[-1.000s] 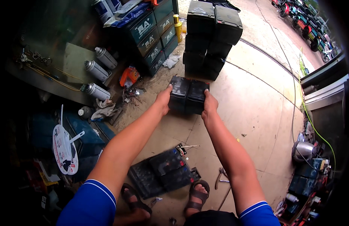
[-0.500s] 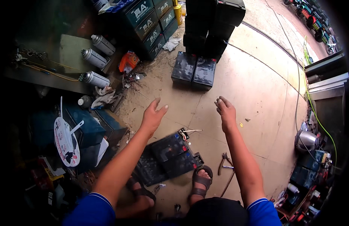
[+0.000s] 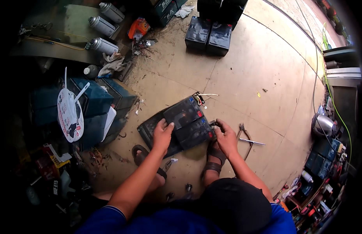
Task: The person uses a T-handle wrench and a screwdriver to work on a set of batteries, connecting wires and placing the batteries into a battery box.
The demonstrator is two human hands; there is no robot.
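Right under the half-open, seemingly empty left hand (image 3: 162, 137) and beside the curled right hand (image 3: 226, 139), hold unclear, sits the black rectangular plastic battery pack (image 3: 190, 128), likely heavy, rigid, best gripped at opposite sides!

Now bold white capitals are showing on a dark box (image 3: 165, 15) at the floor's far left edge; near its close left corner, white characters are standing out on a black packet (image 3: 55, 188); a round fan (image 3: 67, 111) is carrying red print, too small for reading.
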